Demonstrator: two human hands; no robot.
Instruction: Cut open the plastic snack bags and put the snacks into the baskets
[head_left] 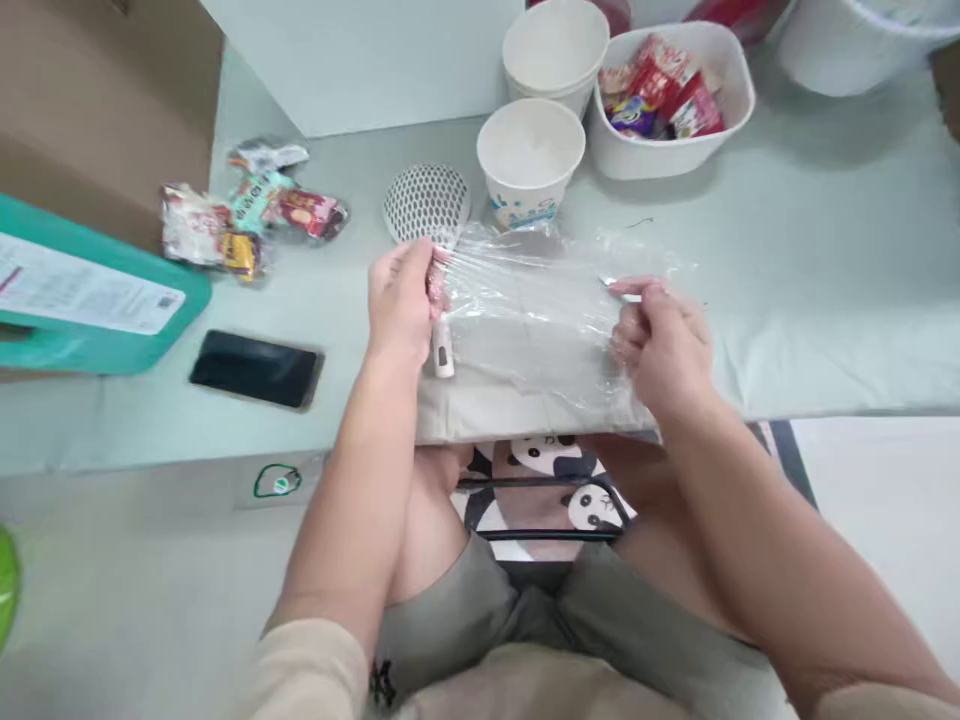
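Film (pixel 525 290) is spread wide, not yet released, left hand (pixel 397 295) pinching its nine o'clock edge, right hand (pixel 667 345) gripping at three!

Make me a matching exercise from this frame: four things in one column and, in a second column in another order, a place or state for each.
Things
1. clear plastic film
2. phone
3. white tub
4. white mesh dome

Places and states
A. filled with wrapped snacks
B. just beyond the left hand, full of small holes
C. spread from the left hand across to the right hand
D. lying flat on the table, screen dark

Right pairs
1-C, 2-D, 3-A, 4-B
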